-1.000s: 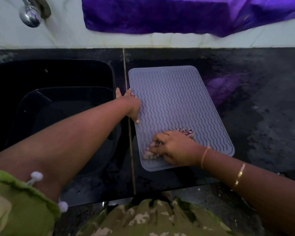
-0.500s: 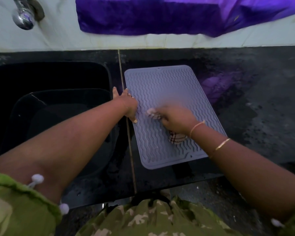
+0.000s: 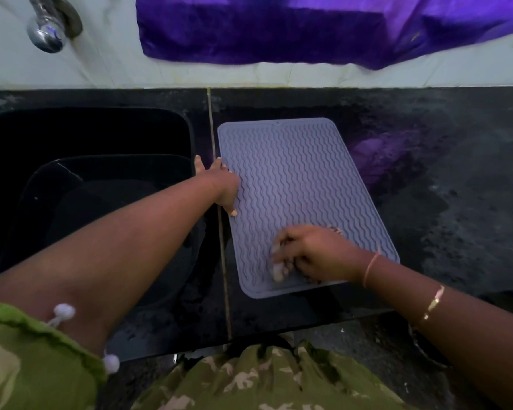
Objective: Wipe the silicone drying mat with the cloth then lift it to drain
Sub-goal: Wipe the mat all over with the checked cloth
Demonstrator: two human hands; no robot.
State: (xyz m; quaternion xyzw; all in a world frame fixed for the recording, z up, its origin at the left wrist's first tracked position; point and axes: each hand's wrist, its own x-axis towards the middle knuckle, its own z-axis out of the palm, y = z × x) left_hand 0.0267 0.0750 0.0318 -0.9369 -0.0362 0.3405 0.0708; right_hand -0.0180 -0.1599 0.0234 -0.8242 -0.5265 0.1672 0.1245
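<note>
A grey silicone drying mat with wavy ridges lies flat on the dark counter, just right of the sink. My left hand presses on the mat's left edge, fingers spread over the rim. My right hand rests on the mat's near part, closed around a small patterned cloth. Only bits of the cloth show at my fingertips and behind my knuckles; it is blurred.
A black sink fills the left side, with a chrome tap above it on the white wall. A purple fabric hangs on the wall behind the counter. The counter's front edge runs close to my body.
My right hand with the cloth has slid from the mat's middle back toward its near edge. My left hand has stayed on the mat's left edge.
</note>
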